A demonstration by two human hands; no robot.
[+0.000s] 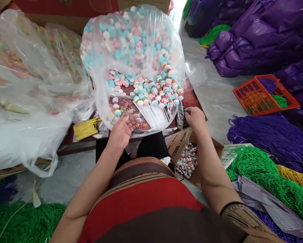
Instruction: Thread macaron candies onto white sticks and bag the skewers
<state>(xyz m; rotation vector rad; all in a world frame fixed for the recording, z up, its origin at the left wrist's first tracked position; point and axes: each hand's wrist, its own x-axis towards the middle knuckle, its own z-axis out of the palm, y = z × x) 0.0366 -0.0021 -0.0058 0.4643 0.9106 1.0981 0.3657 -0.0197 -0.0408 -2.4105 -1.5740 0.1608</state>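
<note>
My left hand (123, 130) is half curled, palm up, at the front edge of the table. A short candy skewer (115, 106) of pink, white and blue pieces rises from it; its stick is hidden by the hand. My right hand (195, 118) pinches a dark, thin tie at the table's right corner, beside a bundle of grey twist ties (180, 117). Between the hands lie white sticks (152, 116) and several finished candy skewers (163, 87). Small ring candies (143, 126) are near my left fingertips. Behind is a large clear bag (151, 30) of pastel candies.
Gold twist ties (86, 129) lie left of my left hand, near another plastic bag (35, 84) of candies. A cardboard box (183, 138) with candy pieces stands below my right forearm. Orange crate (257, 98), purple bags (262, 37) and green cords (265, 168) are at right.
</note>
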